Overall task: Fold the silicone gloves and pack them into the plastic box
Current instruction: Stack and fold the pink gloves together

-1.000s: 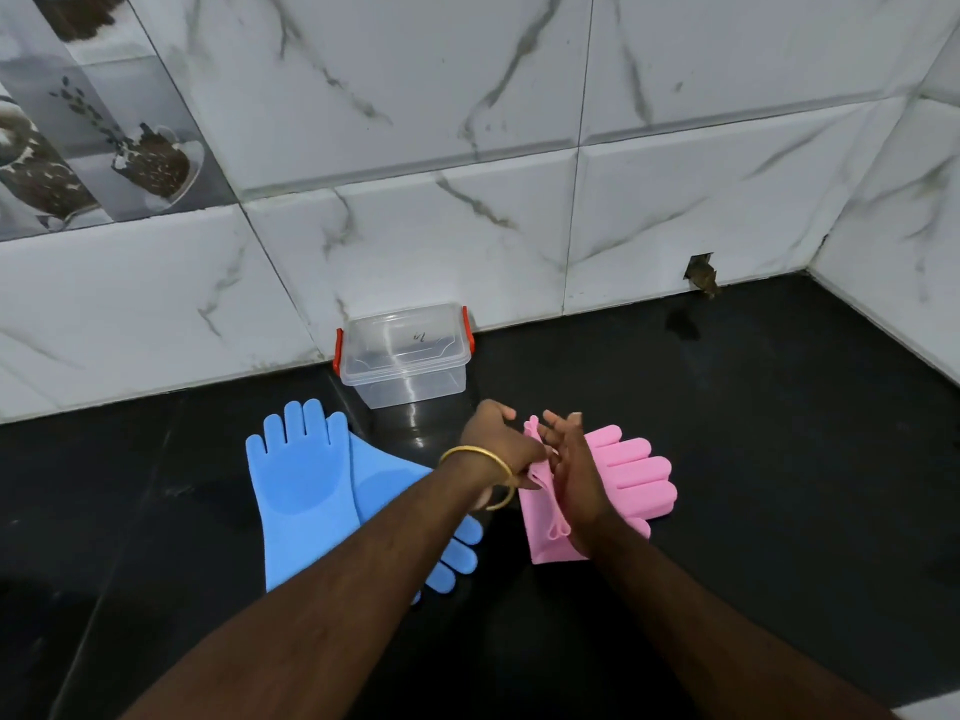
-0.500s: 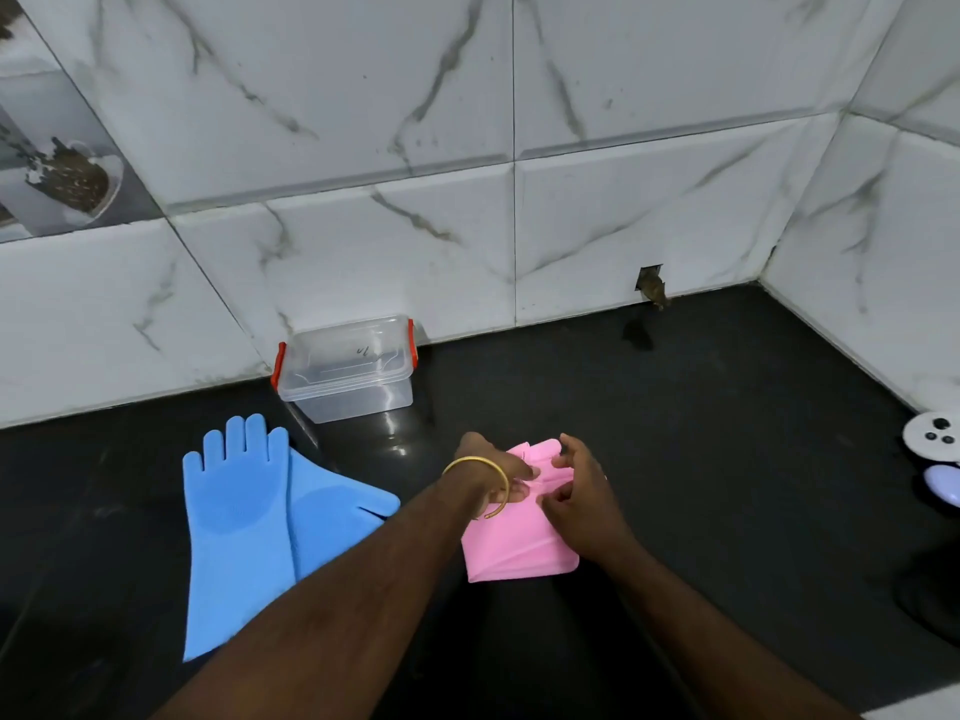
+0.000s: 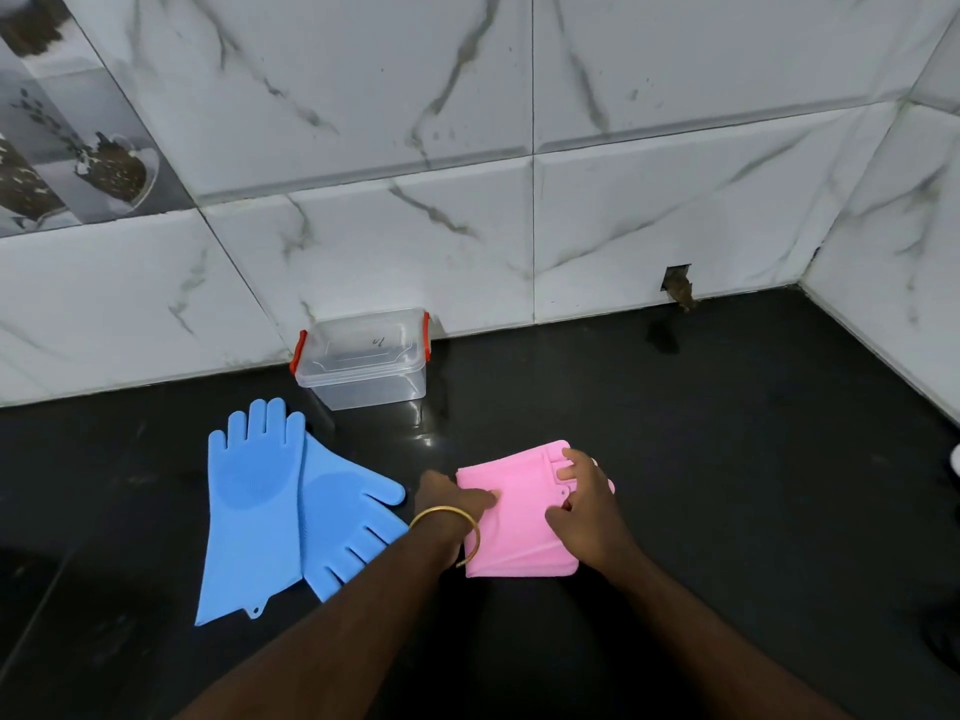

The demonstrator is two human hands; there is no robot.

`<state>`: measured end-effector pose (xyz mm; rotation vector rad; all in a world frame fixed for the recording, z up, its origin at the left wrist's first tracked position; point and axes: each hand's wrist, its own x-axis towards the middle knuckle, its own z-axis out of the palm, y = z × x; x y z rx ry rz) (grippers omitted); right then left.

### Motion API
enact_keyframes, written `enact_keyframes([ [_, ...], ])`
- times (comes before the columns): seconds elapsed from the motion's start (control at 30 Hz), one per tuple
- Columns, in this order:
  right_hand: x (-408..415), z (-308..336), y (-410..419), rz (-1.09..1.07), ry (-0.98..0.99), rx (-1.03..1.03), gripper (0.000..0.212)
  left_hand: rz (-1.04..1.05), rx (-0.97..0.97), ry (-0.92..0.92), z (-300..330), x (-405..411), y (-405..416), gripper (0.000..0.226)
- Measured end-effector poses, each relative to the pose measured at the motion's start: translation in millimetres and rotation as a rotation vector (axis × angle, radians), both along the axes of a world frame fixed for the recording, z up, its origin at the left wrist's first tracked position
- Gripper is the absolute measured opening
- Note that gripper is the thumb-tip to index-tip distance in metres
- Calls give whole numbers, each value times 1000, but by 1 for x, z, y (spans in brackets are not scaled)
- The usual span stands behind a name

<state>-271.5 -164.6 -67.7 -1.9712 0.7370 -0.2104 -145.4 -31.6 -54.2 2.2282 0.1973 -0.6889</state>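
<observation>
Black countertop [image 3: 727, 459], white marble-pattern tiled wall along its back edge and right side.

Pink gloves [image 3: 519, 532]: folded into a flat, roughly square packet, lying on the countertop near its front, about mid-width. Glove fingers tucked in at the packet's right edge, partly hidden under the right hand.

Left hand [image 3: 449, 504]: at the packet's left edge, one finger extended and pressing flat on the pink surface; remaining fingers hidden behind the hand, state cannot be told. Gold bangle [image 3: 447, 517] on the wrist.

Right hand [image 3: 589, 511]: on the packet's right part, fingers slightly spread and bent, tips pressing down on the folded-in glove fingers. Thumb lies along the lower side of the packet.

Blue gloves [image 3: 280, 506]: two, unfolded, flat on the countertop to the left of the pink packet, overlapping along one side; one points toward the wall, the other toward the front.

Plastic box [image 3: 363, 363]: clear, lid on, red clips at both ends, at the back edge of the countertop, against the wall, well apart from both hands
</observation>
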Motion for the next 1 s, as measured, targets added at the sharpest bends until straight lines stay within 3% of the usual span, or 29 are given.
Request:
enact_keyframes([
  [0.1,1,6,-2,-33,13,37,65,61,-134,161,4,5,3,69],
  [0.2,-1,14,-2,-107,19,168,55,63,-276,279,17,7,4,38],
  [0.3,-2,25,-3,-188,-21,236,45,-1,-407,278,32,7,0,25],
  [0.37,-2,37,0,-271,-24,169,36,-69,-468,214,44,6,-2,24],
  [0.43,0,55,8,-373,-16,37,26,-143,-502,86,61,6,-6,21],
  [0.5,3,80,22,-425,-52,22,20,-278,-462,-154,82,7,-7,18],
  [0.63,9,134,46,-329,-132,592,58,-664,-414,-696,126,-1,6,12],
  [0.73,12,160,54,-258,-133,817,74,-881,-388,-965,142,-8,23,12],
  [0.8,14,163,58,-242,-139,836,60,-972,-319,-1100,142,-8,34,11],
  [0.9,18,154,71,-320,-115,791,32,-1034,-246,-1215,132,-8,51,29],
  [1.0,17,144,82,-364,-55,708,23,-1094,-271,-1181,116,-11,64,33],
])
